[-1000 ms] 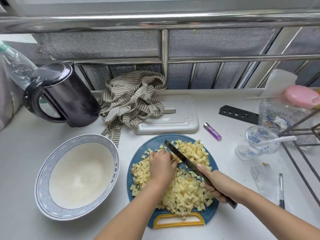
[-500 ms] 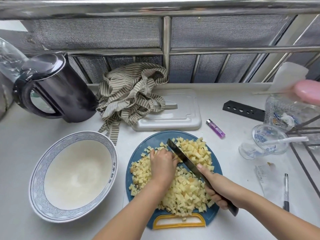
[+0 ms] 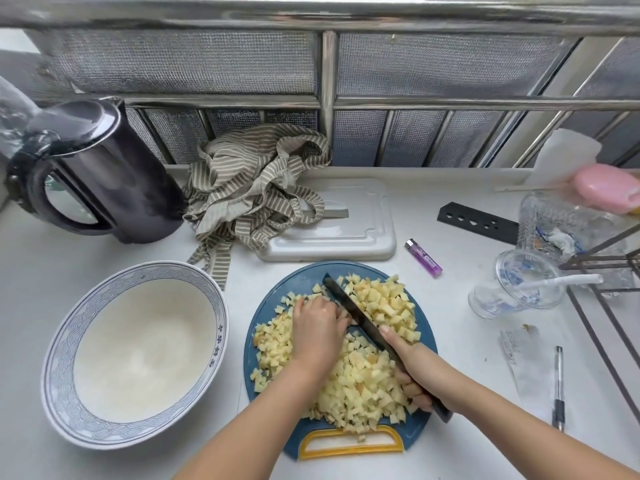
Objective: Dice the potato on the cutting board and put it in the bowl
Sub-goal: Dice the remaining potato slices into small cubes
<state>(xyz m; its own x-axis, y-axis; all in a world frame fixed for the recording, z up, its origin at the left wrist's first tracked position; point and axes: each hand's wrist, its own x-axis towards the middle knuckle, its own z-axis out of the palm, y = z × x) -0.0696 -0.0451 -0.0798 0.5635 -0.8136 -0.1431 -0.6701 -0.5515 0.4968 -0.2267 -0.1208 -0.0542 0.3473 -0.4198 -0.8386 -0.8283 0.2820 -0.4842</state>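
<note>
Potato dice (image 3: 360, 375) piled on blue cutting board (image 3: 304, 282), just right of the bowl (image 3: 69, 341); none in the bowl. Left hand (image 3: 317, 327) curled knuckles-up, holding a clump against the knife (image 3: 349, 306) blade; right hand (image 3: 412, 368) wrapped round the handle, blade angled across the pile.

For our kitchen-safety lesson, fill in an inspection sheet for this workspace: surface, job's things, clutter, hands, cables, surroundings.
Surface: white counter, crowded at the back and right.
Job's things: diced potato heaped on the blue cutting board; knife blade across the heap; bowl left of the board, empty.
Clutter: kettle, striped cloth, white board, purple lighter, plastic cup, pen.
Hands: left hand, fingers curled, holds down diced potato beside the blade; right hand grips the knife handle.
Cables: nothing seen.
Surroundings: metal railing with mesh behind the counter.
</note>
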